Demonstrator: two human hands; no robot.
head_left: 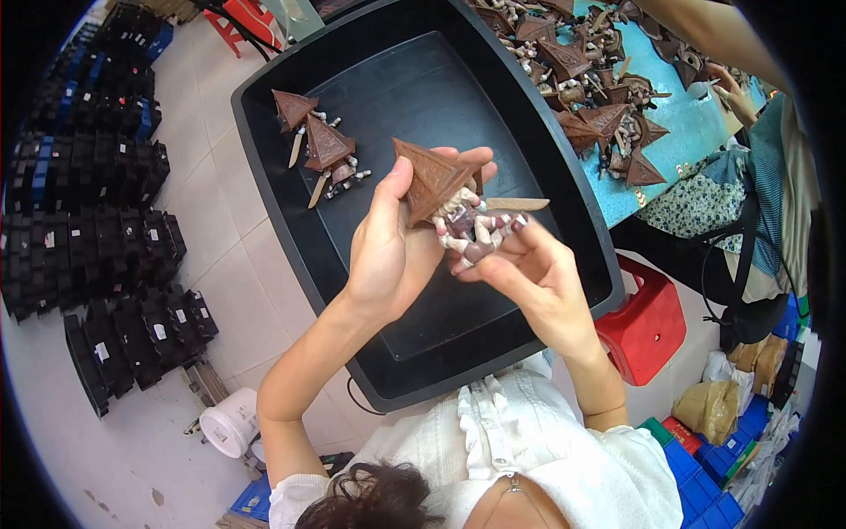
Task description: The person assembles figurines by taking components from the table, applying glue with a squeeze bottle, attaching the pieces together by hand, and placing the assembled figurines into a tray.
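Above a large black tray (414,79), a small figurine (432,181) with a brown, peaked, pyramid-like hat rests between my two hands. My left hand (383,242) cups it from behind, with the thumb against the hat. Fingers and thumb of my right hand (546,282) pinch the figurine's pale, jointed lower part. A flat tan blade-like piece sticks out of the figurine toward the right. Two similar figurines lie in the tray's far left part, one hat (293,109) just beyond the other hat (330,145).
Many more figurines (564,60) cover a light-blue table (608,194) at the far right, where another person's hand (733,95) works. A red stool (648,322) stands right of the tray. Stacked black bins (84,176) line the left; a white bucket (231,421) sits on the floor.
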